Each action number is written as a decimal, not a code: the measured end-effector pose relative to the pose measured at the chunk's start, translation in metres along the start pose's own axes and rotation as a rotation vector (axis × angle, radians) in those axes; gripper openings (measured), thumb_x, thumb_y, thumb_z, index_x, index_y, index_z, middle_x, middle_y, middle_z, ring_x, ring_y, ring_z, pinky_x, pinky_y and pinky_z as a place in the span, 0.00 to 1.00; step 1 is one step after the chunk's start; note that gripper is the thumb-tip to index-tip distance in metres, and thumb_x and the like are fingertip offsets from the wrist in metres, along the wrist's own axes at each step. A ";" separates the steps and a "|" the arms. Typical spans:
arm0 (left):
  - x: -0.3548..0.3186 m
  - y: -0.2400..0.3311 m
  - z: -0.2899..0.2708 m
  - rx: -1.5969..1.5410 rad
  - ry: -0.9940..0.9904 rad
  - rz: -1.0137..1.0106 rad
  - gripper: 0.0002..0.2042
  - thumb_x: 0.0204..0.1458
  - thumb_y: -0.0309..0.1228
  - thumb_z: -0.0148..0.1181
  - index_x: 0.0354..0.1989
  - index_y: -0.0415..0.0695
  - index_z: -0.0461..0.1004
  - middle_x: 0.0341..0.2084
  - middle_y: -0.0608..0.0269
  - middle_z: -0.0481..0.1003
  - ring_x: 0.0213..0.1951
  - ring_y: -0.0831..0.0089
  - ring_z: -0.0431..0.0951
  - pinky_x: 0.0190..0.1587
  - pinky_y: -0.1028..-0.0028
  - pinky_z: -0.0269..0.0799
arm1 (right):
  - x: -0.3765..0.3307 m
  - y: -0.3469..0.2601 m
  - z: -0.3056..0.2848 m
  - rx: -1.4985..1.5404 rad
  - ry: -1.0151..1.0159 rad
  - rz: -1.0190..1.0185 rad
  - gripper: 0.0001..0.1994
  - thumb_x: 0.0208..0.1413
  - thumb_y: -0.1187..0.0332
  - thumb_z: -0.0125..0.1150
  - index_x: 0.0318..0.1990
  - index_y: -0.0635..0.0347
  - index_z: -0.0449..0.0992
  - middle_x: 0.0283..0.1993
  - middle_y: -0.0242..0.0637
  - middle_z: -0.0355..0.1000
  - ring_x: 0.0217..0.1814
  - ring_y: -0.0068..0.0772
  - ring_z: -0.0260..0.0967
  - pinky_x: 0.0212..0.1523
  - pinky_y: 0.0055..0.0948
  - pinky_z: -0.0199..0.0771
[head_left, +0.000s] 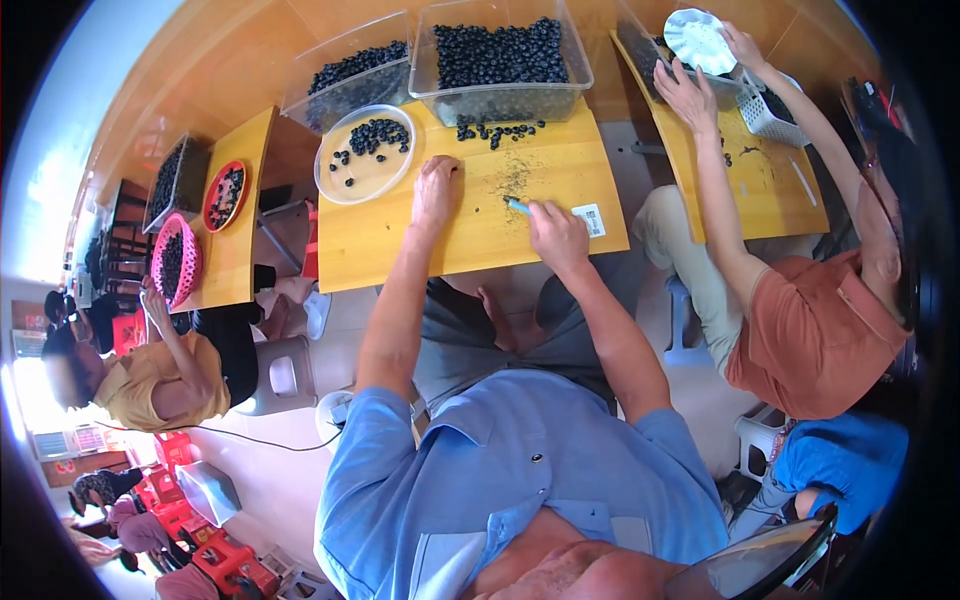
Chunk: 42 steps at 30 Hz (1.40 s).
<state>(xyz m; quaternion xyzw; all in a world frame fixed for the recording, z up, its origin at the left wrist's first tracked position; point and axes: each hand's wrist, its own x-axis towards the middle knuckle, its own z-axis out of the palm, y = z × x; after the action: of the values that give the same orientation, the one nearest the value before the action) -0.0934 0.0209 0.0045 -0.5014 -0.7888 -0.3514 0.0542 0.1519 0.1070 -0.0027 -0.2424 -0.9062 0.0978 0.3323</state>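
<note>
Blue shirt cloth lies closest to us. Beyond it, our right hand is wrapped around a slim blue tool, its dark tip near scattered crumbs on the yellow table. Our left hand, fingers curled together, sits just beside a round clear tray of small black pieces; we cannot tell whether its fingertips pinch one.

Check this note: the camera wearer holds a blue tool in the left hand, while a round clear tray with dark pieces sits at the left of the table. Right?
Not quite: the head view shows the blue tool in the right hand, not the left hand. The tray with dark pieces does sit at the left of the table.
</note>
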 end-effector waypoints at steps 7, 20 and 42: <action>-0.010 0.003 0.003 0.131 0.132 -0.083 0.10 0.56 0.28 0.67 0.44 0.37 0.81 0.42 0.47 0.78 0.47 0.50 0.78 0.52 0.57 0.74 | -0.003 -0.001 0.000 -0.001 -0.038 0.023 0.06 0.59 0.69 0.61 0.43 0.55 0.79 0.34 0.38 0.76 0.34 0.46 0.79 0.32 0.46 0.79; -0.055 0.061 0.014 -0.548 0.112 -0.396 0.11 0.46 0.24 0.75 0.39 0.38 0.84 0.27 0.62 0.79 0.29 0.75 0.77 0.37 0.73 0.76 | -0.005 0.000 0.001 -0.008 -0.018 0.010 0.08 0.59 0.68 0.63 0.45 0.55 0.80 0.34 0.38 0.76 0.34 0.46 0.79 0.32 0.45 0.79; -0.075 0.076 0.017 -0.603 0.027 -0.344 0.17 0.52 0.20 0.71 0.51 0.37 0.80 0.36 0.61 0.82 0.36 0.79 0.80 0.43 0.76 0.79 | -0.005 -0.003 -0.004 0.002 0.000 -0.083 0.07 0.55 0.71 0.65 0.42 0.55 0.82 0.30 0.35 0.72 0.32 0.39 0.77 0.31 0.40 0.78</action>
<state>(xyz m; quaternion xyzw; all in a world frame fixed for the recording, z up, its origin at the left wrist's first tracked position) 0.0112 -0.0058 -0.0029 -0.3498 -0.7218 -0.5790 -0.1461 0.1563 0.1021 -0.0016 -0.2045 -0.9154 0.0849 0.3361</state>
